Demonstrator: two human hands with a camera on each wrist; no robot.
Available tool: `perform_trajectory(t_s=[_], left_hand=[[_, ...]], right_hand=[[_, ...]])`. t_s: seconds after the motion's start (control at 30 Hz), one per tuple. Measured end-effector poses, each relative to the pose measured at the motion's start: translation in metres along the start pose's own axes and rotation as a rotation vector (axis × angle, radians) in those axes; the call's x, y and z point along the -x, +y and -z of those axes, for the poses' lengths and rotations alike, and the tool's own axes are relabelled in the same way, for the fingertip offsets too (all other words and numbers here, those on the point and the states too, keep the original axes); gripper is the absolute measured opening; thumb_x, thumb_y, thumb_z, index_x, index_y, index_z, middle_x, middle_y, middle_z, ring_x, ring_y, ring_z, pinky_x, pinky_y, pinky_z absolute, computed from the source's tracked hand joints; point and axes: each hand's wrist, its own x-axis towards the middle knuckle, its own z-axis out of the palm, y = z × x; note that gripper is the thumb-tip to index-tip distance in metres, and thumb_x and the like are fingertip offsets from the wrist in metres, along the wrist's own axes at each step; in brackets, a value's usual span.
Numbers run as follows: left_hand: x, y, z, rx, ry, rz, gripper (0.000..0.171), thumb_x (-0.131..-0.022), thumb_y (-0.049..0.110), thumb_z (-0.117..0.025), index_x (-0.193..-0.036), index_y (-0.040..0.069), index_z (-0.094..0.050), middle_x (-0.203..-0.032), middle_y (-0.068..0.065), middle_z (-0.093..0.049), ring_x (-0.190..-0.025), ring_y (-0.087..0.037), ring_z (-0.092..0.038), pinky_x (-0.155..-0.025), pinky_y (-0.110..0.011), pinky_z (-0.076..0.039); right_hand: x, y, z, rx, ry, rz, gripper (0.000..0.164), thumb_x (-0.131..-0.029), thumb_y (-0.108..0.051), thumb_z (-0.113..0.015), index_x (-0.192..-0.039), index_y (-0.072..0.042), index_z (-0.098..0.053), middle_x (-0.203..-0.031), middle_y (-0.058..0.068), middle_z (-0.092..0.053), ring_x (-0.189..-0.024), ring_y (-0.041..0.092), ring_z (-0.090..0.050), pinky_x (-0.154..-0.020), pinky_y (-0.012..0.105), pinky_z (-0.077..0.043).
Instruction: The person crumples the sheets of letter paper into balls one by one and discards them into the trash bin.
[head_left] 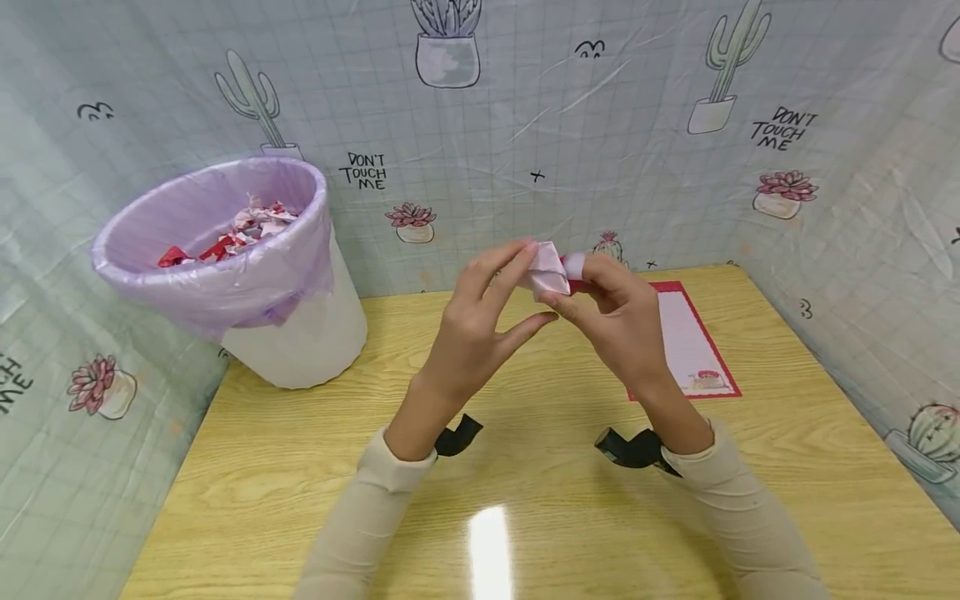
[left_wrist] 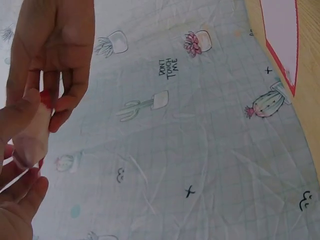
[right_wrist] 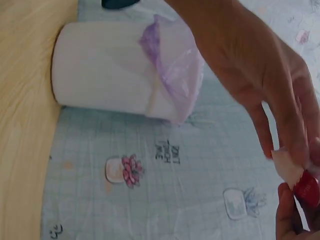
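One small paper (head_left: 547,271), pale pink with red at its side, is held up above the table (head_left: 300,467) between both hands, bunched into a stubby fold. The right hand (head_left: 622,312) pinches it between thumb and bent fingers; the left hand (head_left: 472,308) grips its other side with the fingertips, its thumb spread lower, and whether that thumb bears on the paper I cannot tell. To handle it well, I would keep the right pinch firm and close to the fold, set the left thumb opposite its fingertips for a matching hold, and work the layers a little at a time, since a thick wad will probably spring open or slip. Beyond the right hand, and partly hidden by it, a red-edged sheet (head_left: 693,342) lies on the table. Well to the left stands a white bin (head_left: 300,342) with a purple liner (head_left: 217,292) and red and pink scraps (head_left: 255,225) inside; a cactus-print curtain (head_left: 525,183) hangs behind.
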Motion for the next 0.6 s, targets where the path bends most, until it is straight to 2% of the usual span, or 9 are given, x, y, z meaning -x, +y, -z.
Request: perform_trajectory(t_s=[0.1,0.2,0.33,0.4,0.47,0.6], left_hand=[[0.001,0.001,-0.007,-0.055,0.029,0.012,0.057,-0.084,0.009,-0.084,-0.132,-0.008,-0.06,-0.13,-0.022,-0.059,-0.122,-0.034,-0.057,-0.106,-0.03,-0.048],[0.003,0.002,-0.011,-0.07,0.071,0.032,0.051,-0.085,0.006,-0.083,-0.129,-0.009,-0.062,-0.122,-0.023,-0.062,-0.115,-0.033,-0.062,-0.102,-0.028,-0.051],[0.006,0.001,-0.015,-0.019,0.107,0.07,0.05,-0.083,0.004,-0.083,-0.127,-0.008,-0.063,-0.112,-0.021,-0.064,-0.102,-0.03,-0.065,-0.092,-0.029,-0.056],[0.007,-0.001,-0.016,0.013,0.113,0.084,0.049,-0.081,0.003,-0.084,-0.125,-0.008,-0.063,-0.107,-0.021,-0.065,-0.094,-0.028,-0.066,-0.085,-0.03,-0.058],[0.008,-0.003,-0.016,0.041,0.11,0.093,0.047,-0.081,0.001,-0.084,-0.123,-0.008,-0.064,-0.104,-0.02,-0.066,-0.088,-0.026,-0.065,-0.079,-0.032,-0.058],[0.008,-0.008,-0.011,0.04,0.071,0.095,0.044,-0.082,-0.001,-0.082,-0.122,-0.008,-0.064,-0.104,-0.019,-0.066,-0.09,-0.027,-0.066,-0.079,-0.033,-0.059]], right_hand=[[0.002,-0.001,-0.005,0.008,0.004,-0.01,0.022,-0.076,0.021,-0.077,-0.094,0.011,-0.07,-0.092,0.004,-0.062,-0.088,0.016,-0.058,-0.082,0.018,-0.054],[0.004,-0.002,-0.008,0.065,0.008,-0.002,0.017,-0.076,0.016,-0.081,-0.087,0.008,-0.07,-0.089,0.005,-0.061,-0.08,0.015,-0.052,-0.068,0.013,-0.045],[0.004,-0.002,-0.008,0.114,-0.01,0.031,0.018,-0.075,0.013,-0.083,-0.085,0.006,-0.071,-0.089,0.009,-0.063,-0.073,0.013,-0.046,-0.054,0.017,-0.03],[0.002,-0.001,-0.006,0.098,-0.046,0.059,0.019,-0.073,0.016,-0.083,-0.085,0.006,-0.072,-0.09,0.011,-0.065,-0.073,0.012,-0.049,-0.056,0.015,-0.036],[-0.001,0.0,-0.005,0.069,-0.09,0.084,0.021,-0.072,0.019,-0.082,-0.087,0.008,-0.072,-0.092,0.015,-0.067,-0.081,0.013,-0.057,-0.064,0.015,-0.045],[-0.005,0.003,-0.001,0.041,-0.148,0.075,0.027,-0.073,0.021,-0.079,-0.096,0.011,-0.071,-0.099,0.019,-0.069,-0.093,0.015,-0.063,-0.083,0.019,-0.055]])
